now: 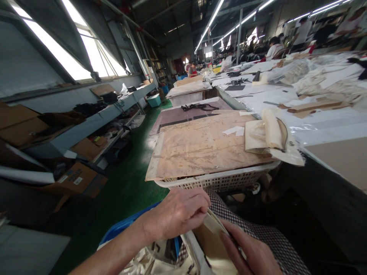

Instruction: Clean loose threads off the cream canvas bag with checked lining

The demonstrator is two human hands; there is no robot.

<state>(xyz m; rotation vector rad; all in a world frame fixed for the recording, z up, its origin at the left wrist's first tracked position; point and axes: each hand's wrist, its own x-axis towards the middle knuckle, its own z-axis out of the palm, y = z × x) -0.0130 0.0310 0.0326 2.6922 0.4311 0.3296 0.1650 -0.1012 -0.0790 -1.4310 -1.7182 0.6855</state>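
Note:
Low in front of me I hold a cream-coloured sheet piece [213,244] with a narrow raised edge and a tan inner face. The fingers of my left hand [185,210] are closed in a pinch at the upper end of that edge. My right hand [252,250] grips the same piece lower down on the right, its thumb and fingers around the edge. Beneath my left forearm, a blue bin [126,225] contains several more cream pieces [143,261]. Checked cloth [258,229] spreads over my lap, partly behind my right hand.
Ahead, a worn tan board [195,145] lies on a white plastic basket [229,180]. A cream moulded piece [268,135] rests on its right end. To the right runs a long white worktable [304,122] with plastic and scraps. Cardboard boxes [77,179] stand left of the green floor [129,177].

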